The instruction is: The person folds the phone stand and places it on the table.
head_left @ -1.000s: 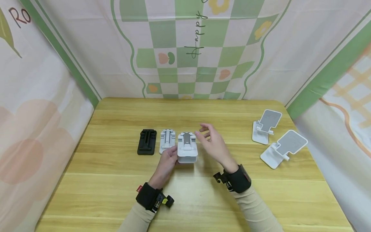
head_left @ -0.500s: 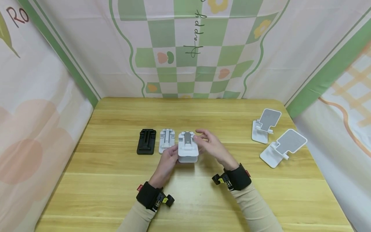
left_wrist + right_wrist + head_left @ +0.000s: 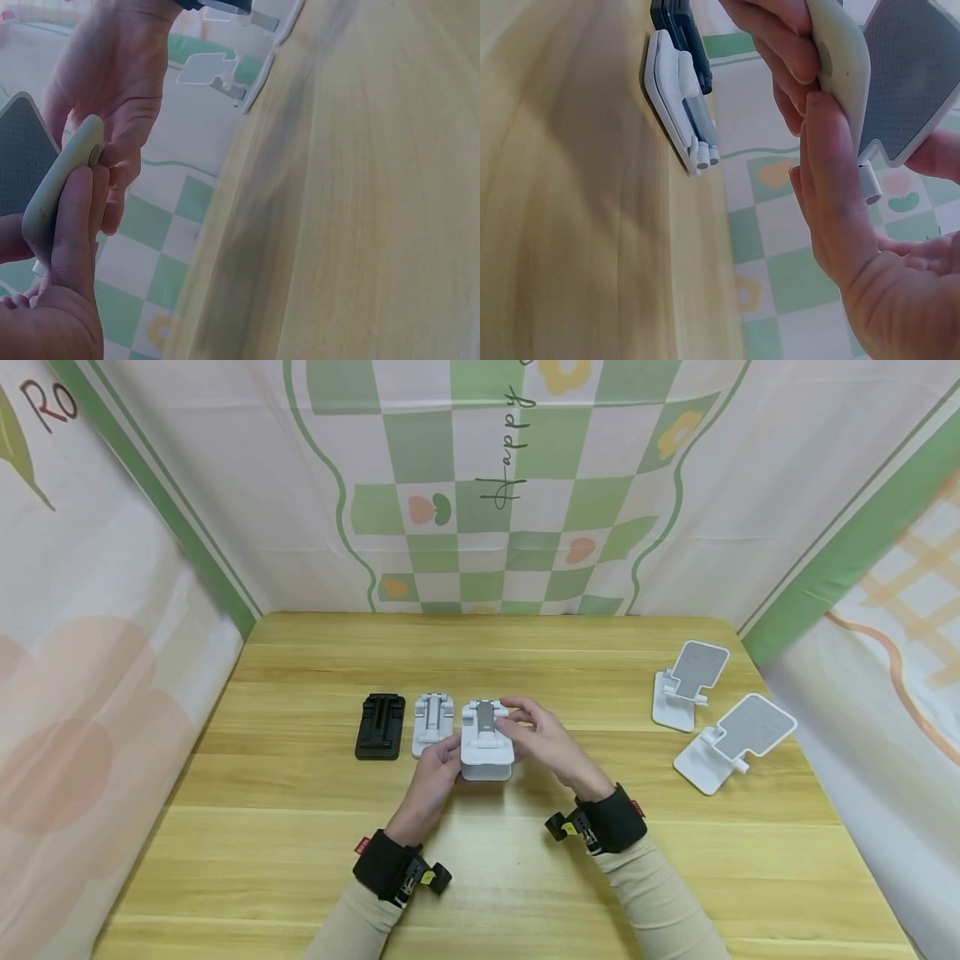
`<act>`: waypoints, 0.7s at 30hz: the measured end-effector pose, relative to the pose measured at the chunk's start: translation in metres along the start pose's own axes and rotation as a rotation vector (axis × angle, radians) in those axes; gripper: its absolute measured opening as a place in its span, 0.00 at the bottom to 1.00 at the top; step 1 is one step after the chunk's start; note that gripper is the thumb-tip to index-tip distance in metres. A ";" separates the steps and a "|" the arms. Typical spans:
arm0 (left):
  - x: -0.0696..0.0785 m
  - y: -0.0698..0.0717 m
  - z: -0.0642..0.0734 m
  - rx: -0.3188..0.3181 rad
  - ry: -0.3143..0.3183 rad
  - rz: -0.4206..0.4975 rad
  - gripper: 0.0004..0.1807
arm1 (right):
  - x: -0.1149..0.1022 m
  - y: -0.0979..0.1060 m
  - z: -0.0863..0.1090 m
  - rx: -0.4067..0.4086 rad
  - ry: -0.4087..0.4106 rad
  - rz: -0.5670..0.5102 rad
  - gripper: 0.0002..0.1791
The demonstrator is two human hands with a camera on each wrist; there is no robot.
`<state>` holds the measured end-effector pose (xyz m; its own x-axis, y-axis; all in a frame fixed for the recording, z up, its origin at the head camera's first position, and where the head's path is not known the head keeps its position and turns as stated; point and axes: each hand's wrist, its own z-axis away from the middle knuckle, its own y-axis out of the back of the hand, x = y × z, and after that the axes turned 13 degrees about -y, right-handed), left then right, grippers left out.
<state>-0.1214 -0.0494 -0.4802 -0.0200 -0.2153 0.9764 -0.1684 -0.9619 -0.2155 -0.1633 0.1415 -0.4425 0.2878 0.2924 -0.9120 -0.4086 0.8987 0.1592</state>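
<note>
A white folding phone stand (image 3: 487, 745) is held up above the table, its grey-padded plate (image 3: 907, 75) partly swung away from the base (image 3: 64, 180). My left hand (image 3: 432, 778) grips it from the left, with fingers (image 3: 73, 217) along the underside of the base. From the right, my right hand (image 3: 553, 745) pinches it, thumb at the top by the grey hinge arm and fingers (image 3: 829, 142) against the underside. Just left of it lie a folded white phone stand (image 3: 432, 718) and a folded black phone stand (image 3: 380, 727).
Two unfolded white phone stands (image 3: 686, 689) (image 3: 731, 747) with grey pads stand at the right of the wooden table (image 3: 480, 893). Patterned cloth (image 3: 480, 485) hangs behind the table and along both sides.
My right hand has moved left, from beside the held phone stand onto its right side, and its thumb and fingers now take hold of it. The left hand stays nearly still.
</note>
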 end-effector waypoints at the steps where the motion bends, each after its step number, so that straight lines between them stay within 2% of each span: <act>1: 0.000 0.000 0.000 0.002 0.003 0.000 0.25 | 0.000 0.000 0.000 0.002 -0.002 0.000 0.33; 10: 0.005 0.000 0.000 0.016 0.022 -0.043 0.24 | 0.001 0.000 0.001 0.000 0.028 -0.018 0.34; 13: 0.006 0.001 -0.001 0.028 0.036 0.015 0.25 | 0.001 0.000 0.002 0.001 0.037 -0.031 0.33; 17: 0.005 0.003 -0.001 0.056 0.061 0.104 0.31 | 0.001 -0.001 0.001 0.002 0.038 -0.046 0.33; 21: 0.006 0.004 -0.002 0.065 0.067 0.127 0.38 | 0.001 -0.001 0.001 0.010 0.029 -0.056 0.33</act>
<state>-0.1240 -0.0543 -0.4754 -0.1028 -0.3264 0.9396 -0.0966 -0.9369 -0.3360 -0.1615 0.1411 -0.4437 0.2850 0.2325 -0.9299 -0.3840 0.9166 0.1115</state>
